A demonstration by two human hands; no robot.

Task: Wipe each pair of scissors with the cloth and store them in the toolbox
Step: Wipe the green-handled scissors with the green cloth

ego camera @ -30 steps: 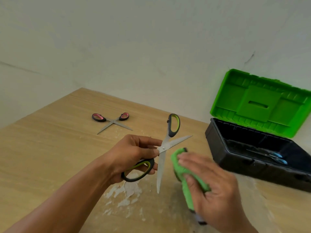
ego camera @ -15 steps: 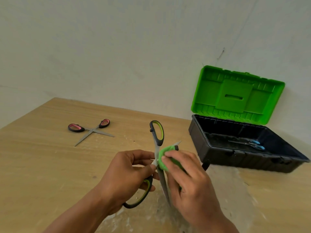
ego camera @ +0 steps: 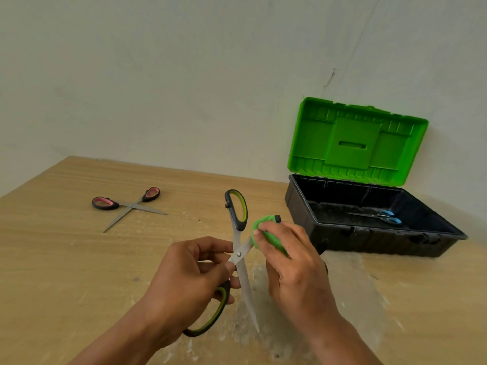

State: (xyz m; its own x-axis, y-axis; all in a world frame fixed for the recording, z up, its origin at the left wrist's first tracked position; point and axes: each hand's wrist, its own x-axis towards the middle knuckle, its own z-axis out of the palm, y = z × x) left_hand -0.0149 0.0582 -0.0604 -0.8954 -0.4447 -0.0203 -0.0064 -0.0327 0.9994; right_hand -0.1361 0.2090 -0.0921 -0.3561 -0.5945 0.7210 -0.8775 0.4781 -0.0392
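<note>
The right hand (ego camera: 297,272), pinching the green cloth (ego camera: 266,233) round one blade of the green-handled scissors (ego camera: 238,255), has slid outward from the pivot. The left hand (ego camera: 189,275) grips their lower handle above the table (ego camera: 66,259). Wiping looks nearly done, and the open toolbox (ego camera: 303,214) is next.

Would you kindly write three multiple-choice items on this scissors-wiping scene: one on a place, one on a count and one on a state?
1. Where do the blue-handled scissors lie?
A on a chair
B inside the toolbox
C hanging on the wall

2. How many pairs of scissors show?
A two
B three
C four

3. How is the lid?
A open, standing up
B shut
C taken off

Key:
1 B: they rest on the box floor.
2 B: the blue pair, the pink-handled pair on the table, and the green-handled pair, which the left hand holds while the right hand presses the cloth to a blade.
3 A: it stands behind the box.
</note>
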